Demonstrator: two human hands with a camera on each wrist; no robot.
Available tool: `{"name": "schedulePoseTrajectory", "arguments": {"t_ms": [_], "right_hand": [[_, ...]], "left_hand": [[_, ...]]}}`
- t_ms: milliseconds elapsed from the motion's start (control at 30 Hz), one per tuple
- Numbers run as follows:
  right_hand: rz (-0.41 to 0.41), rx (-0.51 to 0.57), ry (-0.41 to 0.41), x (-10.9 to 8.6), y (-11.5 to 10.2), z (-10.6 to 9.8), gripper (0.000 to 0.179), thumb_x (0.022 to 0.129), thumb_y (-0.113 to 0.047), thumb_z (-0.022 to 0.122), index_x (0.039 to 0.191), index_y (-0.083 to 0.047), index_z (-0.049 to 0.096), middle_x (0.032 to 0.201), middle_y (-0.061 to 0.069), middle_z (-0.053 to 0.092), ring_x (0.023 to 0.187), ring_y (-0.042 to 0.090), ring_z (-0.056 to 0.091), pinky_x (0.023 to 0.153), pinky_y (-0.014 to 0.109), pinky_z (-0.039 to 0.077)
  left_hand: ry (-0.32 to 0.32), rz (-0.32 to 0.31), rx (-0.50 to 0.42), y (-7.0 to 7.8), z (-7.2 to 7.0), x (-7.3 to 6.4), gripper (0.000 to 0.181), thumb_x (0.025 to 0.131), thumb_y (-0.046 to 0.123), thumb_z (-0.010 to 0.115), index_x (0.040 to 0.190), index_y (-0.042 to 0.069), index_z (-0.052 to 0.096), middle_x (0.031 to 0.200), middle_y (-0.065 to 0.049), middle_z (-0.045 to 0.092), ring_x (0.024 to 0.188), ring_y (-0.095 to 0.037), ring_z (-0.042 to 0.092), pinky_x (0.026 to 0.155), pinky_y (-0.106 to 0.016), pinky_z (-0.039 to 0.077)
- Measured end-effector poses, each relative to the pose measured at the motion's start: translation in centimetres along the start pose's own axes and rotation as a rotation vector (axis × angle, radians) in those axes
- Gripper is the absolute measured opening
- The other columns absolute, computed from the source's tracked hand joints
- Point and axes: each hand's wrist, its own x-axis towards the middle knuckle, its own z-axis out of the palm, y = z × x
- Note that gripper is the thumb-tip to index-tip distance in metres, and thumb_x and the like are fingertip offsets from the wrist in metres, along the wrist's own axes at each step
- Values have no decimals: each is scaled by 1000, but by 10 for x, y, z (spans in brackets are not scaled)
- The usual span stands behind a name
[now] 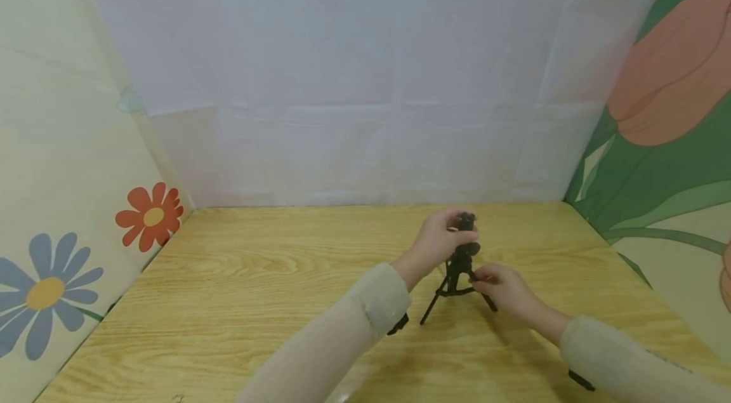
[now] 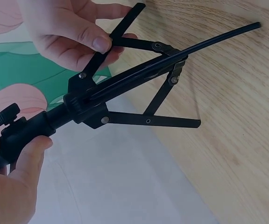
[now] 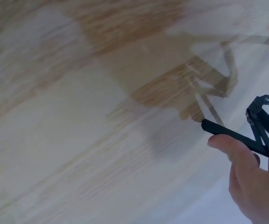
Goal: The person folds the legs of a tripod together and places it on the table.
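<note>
A small black tripod [image 1: 457,266] stands upright with its legs spread over the right half of the table. My left hand [image 1: 442,239] grips its upper part, near the knob [image 2: 7,114] on the neck. Lower down, my right hand [image 1: 502,289] pinches one of the legs [image 2: 126,22] between thumb and fingers, close to where a brace joins it. In the right wrist view, my right hand [image 3: 253,175] holds that leg [image 3: 232,134] with the thumb along it. Flat hinged braces [image 2: 158,95] link the legs to the centre.
The wood-grain table [image 1: 257,289] reaches back to a creased white sheet [image 1: 320,73]. Flower-printed panels flank it, with a red flower [image 1: 153,217] on the left and a large pink tulip [image 1: 674,73] on the right. Shadows of hand and tripod fall on the tabletop.
</note>
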Motion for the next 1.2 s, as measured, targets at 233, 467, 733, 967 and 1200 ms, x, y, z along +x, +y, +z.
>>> {"name": "schedulePoseTrajectory", "arguments": {"t_ms": [233, 467, 733, 967, 1200], "right_hand": [[26, 41, 5, -1, 2, 0, 11, 92, 1, 61, 99, 8, 66, 98, 20, 67, 86, 26, 64, 67, 35, 53], [73, 107, -3, -1, 2, -1, 19, 94, -3, 60, 106, 11, 63, 98, 19, 67, 76, 20, 58, 59, 31, 50], [86, 148, -3, -1, 2, -1, 20, 94, -1, 59, 108, 12, 63, 101, 24, 66, 83, 23, 61, 64, 37, 54], [119, 159, -21, -1, 3, -2, 26, 97, -5, 56, 115, 13, 60, 111, 26, 63, 97, 32, 62, 72, 46, 56], [135, 159, -10, -2, 0, -2, 26, 98, -5, 56, 115, 13, 60, 113, 25, 63, 101, 36, 61, 73, 47, 56]], "left_hand": [[2, 14, -1, -1, 1, 1, 34, 91, 8, 69, 124, 6, 64, 98, -1, 69, 89, -11, 61, 73, -27, 55], [7, 21, 0, -1, 1, 1, 33, 91, 7, 69, 124, 5, 64, 100, -2, 70, 89, -11, 61, 74, -26, 55], [9, 18, -12, -1, 1, 0, 33, 91, 7, 69, 123, 6, 65, 100, -2, 70, 89, -10, 61, 74, -26, 55], [9, -1, -20, -1, 1, 0, 34, 90, 9, 70, 124, 9, 65, 101, 0, 69, 91, -11, 61, 75, -28, 55], [-5, 3, -24, 0, 1, 0, 35, 91, 9, 69, 125, 8, 64, 103, 0, 69, 93, -11, 61, 77, -28, 55]]}}
